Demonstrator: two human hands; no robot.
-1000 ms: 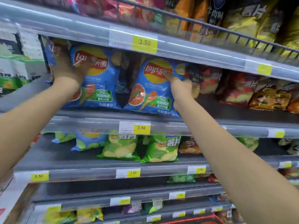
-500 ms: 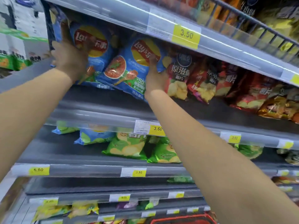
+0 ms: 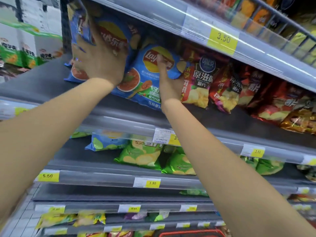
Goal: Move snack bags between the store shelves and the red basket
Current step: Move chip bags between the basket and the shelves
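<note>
head view: two blue crisp bags on the upper shelf [image 3: 51,86] look best eased lightly, kept upright and held by the film, not the crisps. both arms stretch up and forward. the right hand [image 3: 168,82] pinches the right blue bag [image 3: 147,79] with curled fingers. the left hand [image 3: 97,64] lies over the left blue bag [image 3: 112,36], its grip too blurred to tell. the red basket [image 3: 191,233] sits at the bottom edge of the frame.

Blurring and cropping
The basket [image 3: 191,234] is running off the bottom edge; the left hand [image 3: 100,65] is smearing over a bag [image 3: 116,33], its grip unreadable; low tags [image 3: 129,208] are blurring.
</note>
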